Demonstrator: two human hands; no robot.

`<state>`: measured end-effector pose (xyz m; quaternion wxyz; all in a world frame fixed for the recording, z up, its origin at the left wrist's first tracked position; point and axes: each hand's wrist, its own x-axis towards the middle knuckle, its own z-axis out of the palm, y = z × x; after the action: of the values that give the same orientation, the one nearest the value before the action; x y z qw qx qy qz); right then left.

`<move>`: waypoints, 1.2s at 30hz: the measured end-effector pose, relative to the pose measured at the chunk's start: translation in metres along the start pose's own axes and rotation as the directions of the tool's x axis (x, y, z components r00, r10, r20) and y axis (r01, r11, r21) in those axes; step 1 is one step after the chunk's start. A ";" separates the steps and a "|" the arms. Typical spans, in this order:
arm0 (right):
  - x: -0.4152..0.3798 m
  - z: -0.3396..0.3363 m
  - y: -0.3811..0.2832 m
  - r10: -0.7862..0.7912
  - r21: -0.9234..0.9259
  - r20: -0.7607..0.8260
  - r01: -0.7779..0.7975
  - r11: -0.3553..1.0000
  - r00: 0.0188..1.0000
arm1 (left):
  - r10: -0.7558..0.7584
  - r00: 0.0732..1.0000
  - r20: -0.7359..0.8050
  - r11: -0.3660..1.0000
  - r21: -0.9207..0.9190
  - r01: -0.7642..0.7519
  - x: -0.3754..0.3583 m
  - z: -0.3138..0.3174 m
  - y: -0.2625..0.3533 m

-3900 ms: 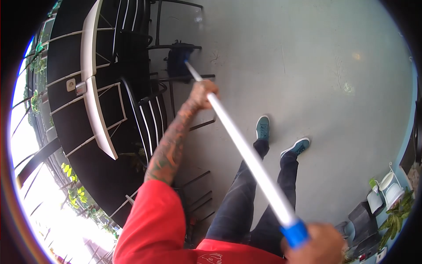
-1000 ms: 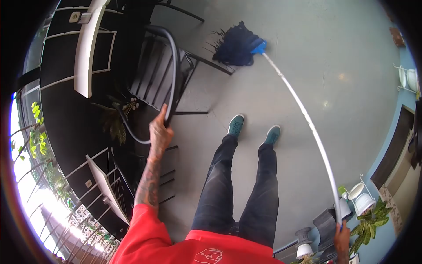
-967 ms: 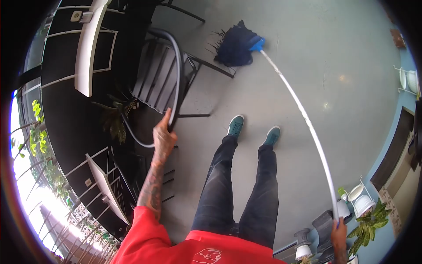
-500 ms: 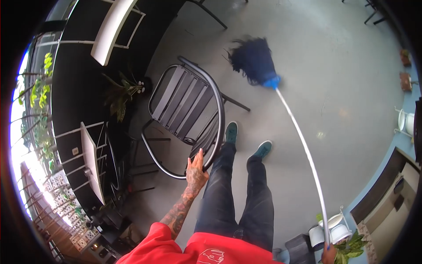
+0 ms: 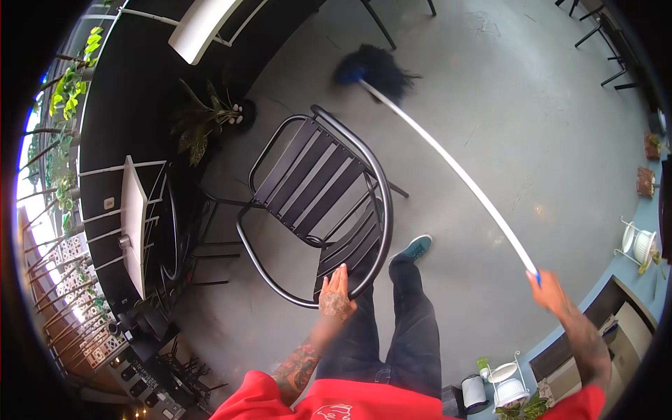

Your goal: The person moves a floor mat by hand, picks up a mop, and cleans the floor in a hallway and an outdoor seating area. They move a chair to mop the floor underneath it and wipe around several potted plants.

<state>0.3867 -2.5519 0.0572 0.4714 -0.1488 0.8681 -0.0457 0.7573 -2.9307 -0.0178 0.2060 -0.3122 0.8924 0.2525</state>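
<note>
My left hand [image 5: 337,297] lies on the top rail of a dark metal chair [image 5: 315,178] with slatted seat and back. Its fingers stretch out straight over the back slats. Out to the right, my right hand [image 5: 548,292] is closed around the upper end of a mop [image 5: 448,159]. The white mop handle slants up and left across the floor to a blue clamp and a dark blue stringy head, which is blurred and lies flat on the floor beyond the chair. The chair partly hides my left leg and foot.
A potted plant [image 5: 210,119] stands by the black wall at left, near a white wall-mounted tabletop [image 5: 133,227]. Other chair legs [image 5: 602,38] show at the top right. White planters [image 5: 511,392] and brown pots [image 5: 647,180] line the blue wall. Grey floor [image 5: 483,308] surrounds my feet.
The mop head has swung left across the floor and turned over. My right hand has come up and forward into view with the handle. My left hand stays on the chair; the view has turned.
</note>
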 end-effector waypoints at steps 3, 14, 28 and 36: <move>0.091 -0.001 -0.125 -0.024 0.135 0.143 0.005 0.991 0.989 | 0.043 0.999 0.016 0.998 0.051 -0.043 0.000 0.000 -0.001; 0.177 -0.013 -0.075 -0.034 -0.335 -0.120 -0.009 0.942 0.992 | 0.041 0.999 0.023 0.999 0.032 -0.042 -0.001 0.004 -0.005; -0.334 0.160 0.148 0.428 -0.354 -0.052 -0.418 0.837 0.902 | 0.238 0.971 0.023 0.971 0.014 -0.238 0.030 -0.011 0.002; -0.359 0.231 0.003 0.674 -0.019 0.263 -0.695 0.719 0.690 | 0.243 0.945 -0.219 0.966 -0.033 -0.256 0.172 -0.061 -0.004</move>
<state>0.7614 -2.4266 0.2179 0.5659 0.2004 0.7911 0.1172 0.6233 -3.0471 -0.0611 0.0659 -0.2279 0.9335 0.2688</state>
